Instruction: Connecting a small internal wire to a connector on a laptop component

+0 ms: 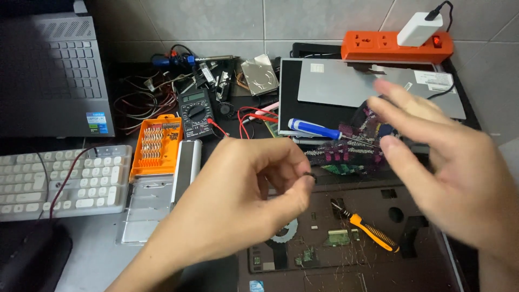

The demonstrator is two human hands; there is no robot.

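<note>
Two hands hover over an opened laptop base [346, 238] at the near right part of the bench. The left hand [238, 200] has its thumb and forefinger pressed together on a small dark ring [309, 175], which sits at the fingertips just above the base's far edge; the other fingers curl in. The right hand [438, 157] is blurred, its fingers spread and loosely extended, holding nothing, near the ring but apart from it.

On the base, just below the ring, lies an orange-handled screwdriver [373, 232], amid fine metal filings. Behind the hands a patterned cloth [351, 151] lies bunched, partly hidden by the right hand, and a blue-handled screwdriver [313, 128] rests at its far left side on a dark panel [289, 92] that carries a grey plate [340, 84]. At the bench's far right edge an orange power strip [378, 46] holds a white charger [419, 28].

Towards the far middle lie a hard drive [259, 74], a multimeter [195, 112] with red leads, and tangled wires [140, 97]. Left of the left hand stands an orange bit case [157, 146], beside a silver metal piece [186, 167]. A white keyboard [59, 181] sits at the left edge, with a dark laptop [54, 70] behind it in the far left corner.
</note>
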